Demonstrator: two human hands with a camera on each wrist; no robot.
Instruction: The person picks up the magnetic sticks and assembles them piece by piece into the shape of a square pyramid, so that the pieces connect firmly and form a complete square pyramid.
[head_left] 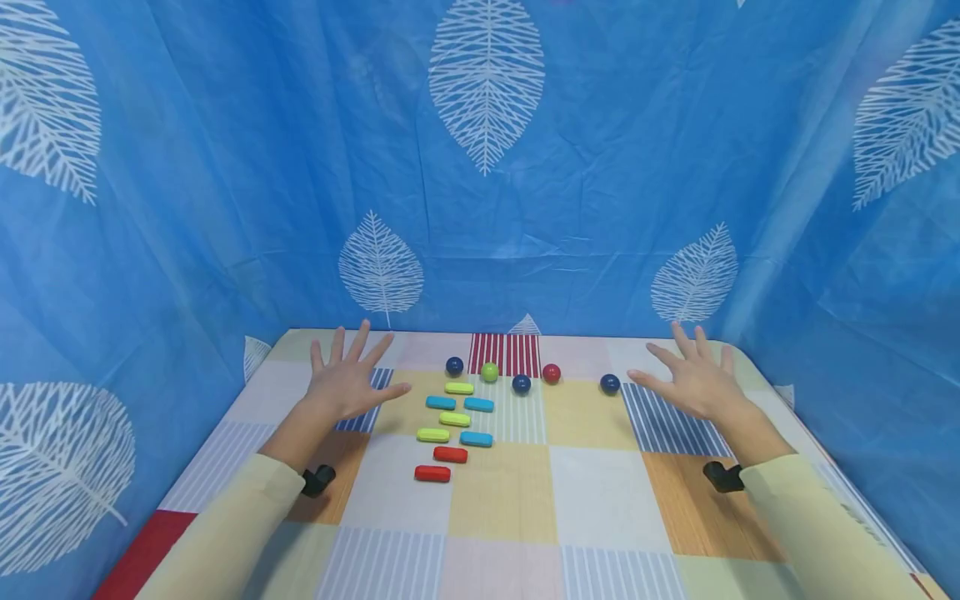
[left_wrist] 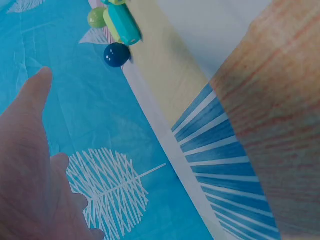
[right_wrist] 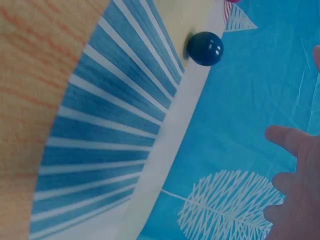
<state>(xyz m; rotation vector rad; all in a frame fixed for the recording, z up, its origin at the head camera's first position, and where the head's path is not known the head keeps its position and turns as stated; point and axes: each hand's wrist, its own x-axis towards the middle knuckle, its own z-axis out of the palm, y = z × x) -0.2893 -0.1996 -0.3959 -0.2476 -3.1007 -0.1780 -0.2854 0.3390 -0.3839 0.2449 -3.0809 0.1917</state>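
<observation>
Hovering over the surface (head_left: 607, 500): left hand (head_left: 341, 389) well left of the green ball (head_left: 490, 372), right hand (head_left: 699, 385) well right of it. Both grips wide. Left hand is nearest a blue block (head_left: 440, 402), left of and closer to the person than the green ball.

5 balls in a loose row: 1st dark blue ball (head_left: 454, 366) just left of the green ball, 2nd dark blue ball (head_left: 521, 384) just right, red ball (head_left: 551, 373) past that, 3rd dark blue ball (head_left: 610, 384) farthest right, near the right hand.

8 blocks on the green ball's near side: 3 yellow, 3 blue, 2 red. Blue curtain (head_left: 600, 192) hangs behind the green ball.
</observation>
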